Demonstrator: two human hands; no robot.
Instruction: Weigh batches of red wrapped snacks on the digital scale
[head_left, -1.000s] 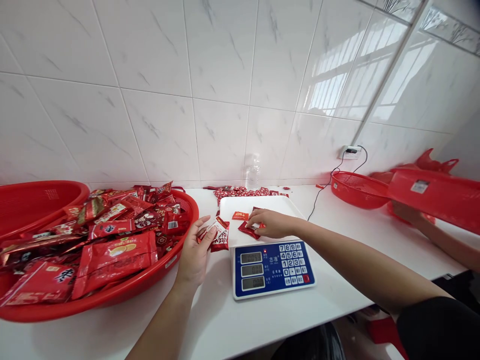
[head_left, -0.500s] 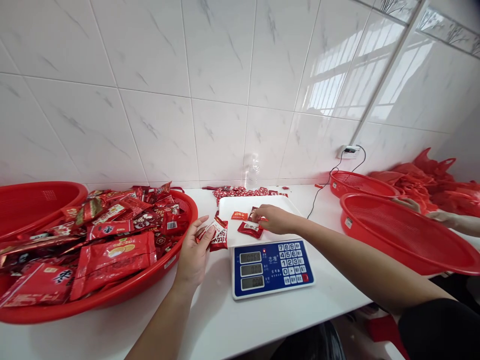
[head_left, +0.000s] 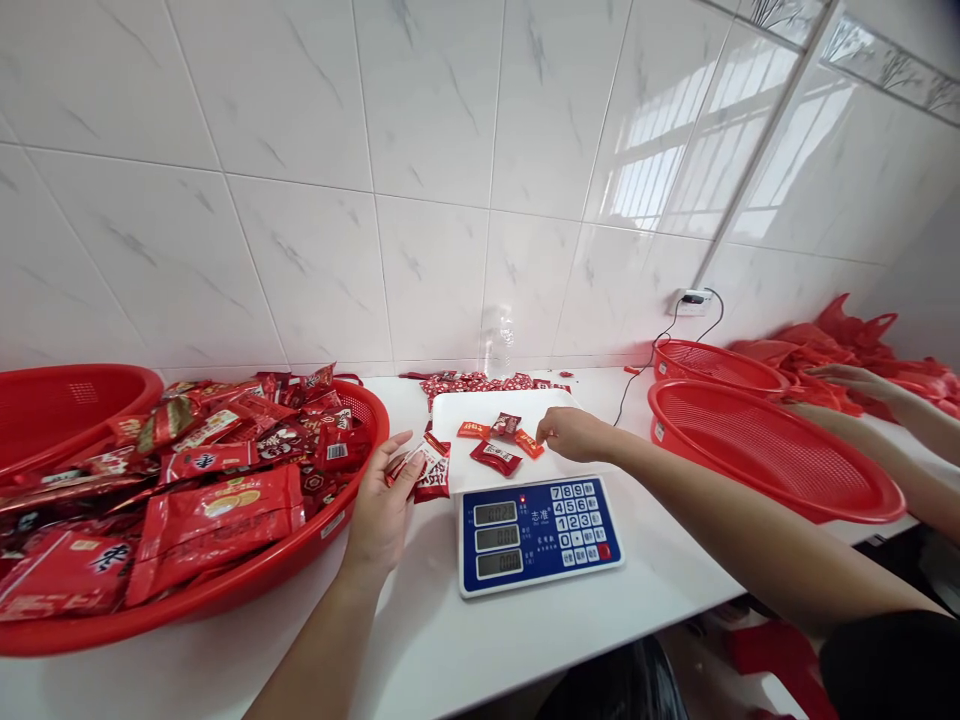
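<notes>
My left hand [head_left: 384,500] is closed around a few red-and-white snack packets [head_left: 429,470], held at the left edge of the scale's white tray [head_left: 465,403]. Over the tray's right side is my right hand [head_left: 574,435], its fingers curled together beside a small orange packet [head_left: 529,443]. Whether its fingertips grip anything is hidden. Also lying on the tray are another orange packet [head_left: 474,430], a small dark red packet [head_left: 506,426] and a larger dark red packet [head_left: 496,458]. The scale's blue panel [head_left: 536,540] faces me, its display lit with digits.
A red basket [head_left: 330,535] heaped with snack packets stands at left, another red basket [head_left: 82,380] behind it. Patterned red packets [head_left: 487,382] and a clear bottle [head_left: 498,340] are behind the scale. Red baskets [head_left: 772,450], red bags [head_left: 810,350] and another person's hands [head_left: 855,395] are at right.
My right hand has shifted right, uncovering the small dark red packet and an orange packet on the tray. The upper readout has changed. The other person's hands have come further into view.
</notes>
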